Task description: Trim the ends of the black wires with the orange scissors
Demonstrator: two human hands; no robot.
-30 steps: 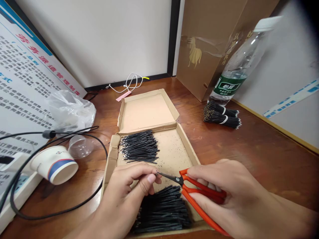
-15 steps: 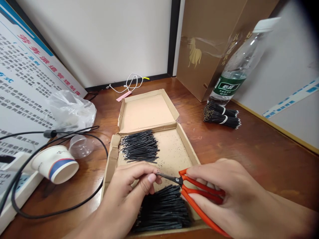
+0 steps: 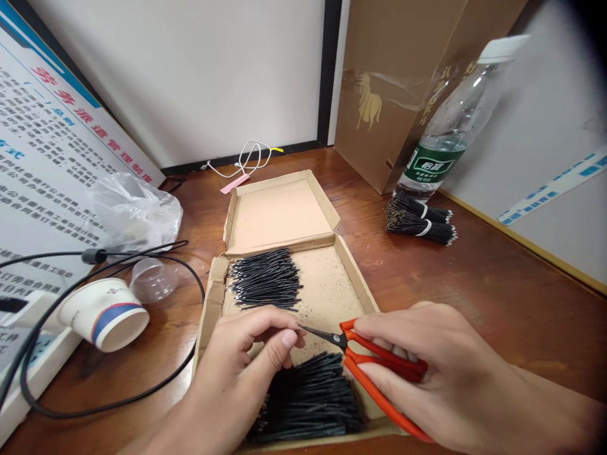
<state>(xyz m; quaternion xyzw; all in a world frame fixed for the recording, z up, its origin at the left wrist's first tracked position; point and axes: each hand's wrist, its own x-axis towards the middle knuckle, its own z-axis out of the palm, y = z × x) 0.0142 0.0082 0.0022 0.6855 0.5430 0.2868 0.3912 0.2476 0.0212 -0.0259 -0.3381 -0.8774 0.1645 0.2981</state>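
Pinching a small dark piece [image 3: 299, 328] with the thumb and forefinger of the left hand [image 3: 241, 373], pressed together at the tips, with the other fingers curled in behind. Mostly hidden by the grip, so cannot tell for certain what kind of piece. Gripping the red-handled scissors [image 3: 337, 340] in the right hand [image 3: 436, 373], with fingers curled round the handles and blade tips right at the left fingertips. Cannot tell how far apart the blades stand.

Showing hardly any change from a second ago: same pinch, same blades at the same spot, only a slight shift in view. Suggesting fine, steady work on one piece, without a visible result so far.

Lying just on the near side of the pinching fingers, partly behind the left hand: the near pile of black wires [image 3: 315, 398]. Lying beyond the fingertips, in the same cardboard box [image 3: 327, 272]: the far pile [image 3: 265, 278]. Standing well beyond the right fingers: a bottle [image 3: 436, 161], close behind banded bundles [image 3: 408, 224].
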